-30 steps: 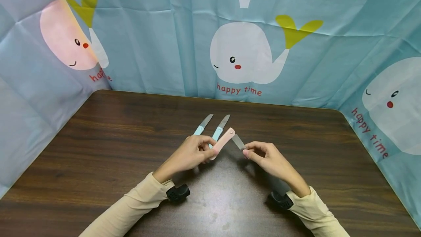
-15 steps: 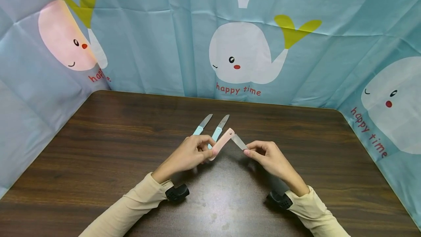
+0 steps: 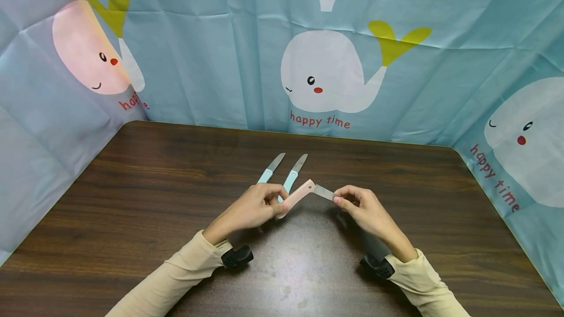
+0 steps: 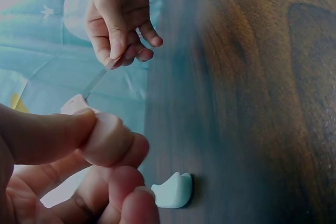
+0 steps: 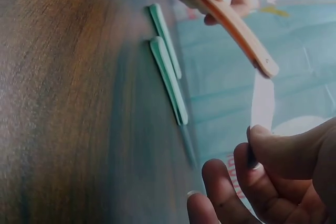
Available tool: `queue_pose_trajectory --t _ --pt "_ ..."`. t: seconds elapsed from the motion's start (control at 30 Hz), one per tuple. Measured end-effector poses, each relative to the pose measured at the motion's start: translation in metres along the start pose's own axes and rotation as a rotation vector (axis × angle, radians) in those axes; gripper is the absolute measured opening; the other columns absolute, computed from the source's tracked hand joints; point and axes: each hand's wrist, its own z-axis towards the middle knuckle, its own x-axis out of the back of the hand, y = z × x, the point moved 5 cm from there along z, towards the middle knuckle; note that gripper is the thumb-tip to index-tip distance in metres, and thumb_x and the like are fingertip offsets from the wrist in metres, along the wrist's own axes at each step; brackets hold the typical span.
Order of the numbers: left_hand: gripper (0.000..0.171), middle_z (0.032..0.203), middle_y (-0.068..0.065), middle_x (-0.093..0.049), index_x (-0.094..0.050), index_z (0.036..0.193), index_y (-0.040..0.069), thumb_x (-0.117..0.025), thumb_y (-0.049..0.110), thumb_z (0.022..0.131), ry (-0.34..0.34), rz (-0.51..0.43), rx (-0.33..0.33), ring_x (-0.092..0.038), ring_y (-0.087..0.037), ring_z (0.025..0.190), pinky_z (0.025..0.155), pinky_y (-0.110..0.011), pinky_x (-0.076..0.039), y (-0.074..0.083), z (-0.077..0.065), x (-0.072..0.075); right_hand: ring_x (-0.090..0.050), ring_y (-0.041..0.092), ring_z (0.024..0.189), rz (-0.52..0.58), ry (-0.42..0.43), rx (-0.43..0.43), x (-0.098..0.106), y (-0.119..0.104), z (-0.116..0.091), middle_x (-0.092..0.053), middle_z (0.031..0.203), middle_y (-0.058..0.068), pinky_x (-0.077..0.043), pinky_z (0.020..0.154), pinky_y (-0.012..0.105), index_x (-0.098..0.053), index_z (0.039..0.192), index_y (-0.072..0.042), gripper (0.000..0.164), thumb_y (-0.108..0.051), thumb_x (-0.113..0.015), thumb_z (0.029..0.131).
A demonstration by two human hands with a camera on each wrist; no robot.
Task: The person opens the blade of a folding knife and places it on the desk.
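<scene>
A folding knife with a pink handle (image 3: 298, 195) is held above the table between both hands, its blade (image 3: 323, 192) angled partly out of the handle. My left hand (image 3: 253, 207) grips the handle's lower end between thumb and fingers. With thumb and forefinger, my right hand (image 3: 367, 212) pinches the blade near its tip, which the fingers hide. Two folding knives with light blue handles lie on the table with blades out: the left knife (image 3: 266, 175), partly behind my left hand, and the right knife (image 3: 291, 179). In the right wrist view the pink knife's handle (image 5: 233, 24) shows whole-length.
The dark wooden table (image 3: 176, 160) extends around both hands. Behind it hangs a light blue curtain (image 3: 198, 62) printed with whales. Black wrist cameras sit on both cuffs, the left camera (image 3: 238, 257) and the right camera (image 3: 377, 266).
The pink knife's blade has swung further out from its handle, and the angle between them is wider. My right hand has moved slightly to the right; the handle has tipped slightly lower.
</scene>
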Motion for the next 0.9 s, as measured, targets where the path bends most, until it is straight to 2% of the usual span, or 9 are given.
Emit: queue_pose_trajectory --t 0.1,0.2,0.37,0.57,0.67,0.9 --pt "0.006 0.063 -0.004 -0.062 -0.069 0.093 0.014 -0.064 0.011 0.092 -0.015 0.015 0.018 -0.048 -0.007 0.051 0.049 -0.024 -0.041 -0.001 -0.001 -0.001 -0.05 0.004 0.065 -0.015 0.006 0.007 0.002 0.001 0.0 -0.064 0.08 0.011 -0.041 0.057 0.022 -0.07 0.099 -0.006 0.009 -0.014 -0.065 0.096" --pt "0.006 0.063 -0.008 -0.062 -0.069 0.092 0.014 -0.064 0.01 0.093 -0.043 0.01 0.038 -0.051 -0.009 0.047 0.048 -0.026 -0.042 0.0 -0.001 -0.003 -0.046 0.003 0.062 -0.028 0.016 0.019 0.005 0.002 0.0 -0.063 0.08 0.009 -0.039 0.056 0.022 -0.071 0.099 -0.008 0.009 -0.014 -0.066 0.095" --pt "0.008 0.063 -0.014 -0.061 -0.07 0.092 0.012 -0.064 0.008 0.093 -0.089 -0.011 0.066 -0.056 -0.018 0.045 0.045 -0.027 -0.042 0.0 -0.003 -0.007 -0.047 0.004 0.064 -0.044 0.012 0.053 0.01 0.005 0.002 -0.065 0.082 0.007 -0.041 0.058 0.022 -0.071 0.1 -0.008 0.01 -0.016 -0.066 0.095" --pt "0.012 0.059 -0.001 -0.056 -0.071 0.093 0.012 -0.061 0.005 0.092 -0.128 0.026 0.066 -0.047 -0.009 0.045 0.046 -0.023 -0.034 0.002 -0.005 -0.011 -0.049 0.003 0.068 -0.035 -0.025 0.082 0.012 0.007 0.008 -0.066 0.084 0.006 -0.042 0.059 0.021 -0.071 0.1 -0.007 0.009 -0.013 -0.066 0.095" --pt "0.012 0.057 0.005 -0.052 -0.071 0.092 0.014 -0.062 0.005 0.091 -0.138 0.04 0.059 -0.045 -0.007 0.044 0.047 -0.023 -0.034 0.003 -0.005 -0.012 -0.049 0.003 0.069 -0.043 -0.036 0.105 0.013 0.006 0.011 -0.066 0.085 0.006 -0.043 0.06 0.022 -0.071 0.099 -0.007 0.008 -0.011 -0.065 0.095" --pt "0.011 0.058 0.0 -0.056 -0.072 0.094 0.014 -0.063 0.008 0.092 -0.134 0.03 0.052 -0.051 -0.011 0.043 0.045 -0.023 -0.037 0.003 -0.003 -0.011 -0.054 0.005 0.074 -0.079 -0.032 0.121 0.018 0.002 0.02 -0.07 0.091 0.009 -0.046 0.065 0.023 -0.072 0.102 -0.007 0.011 -0.013 -0.065 0.096"
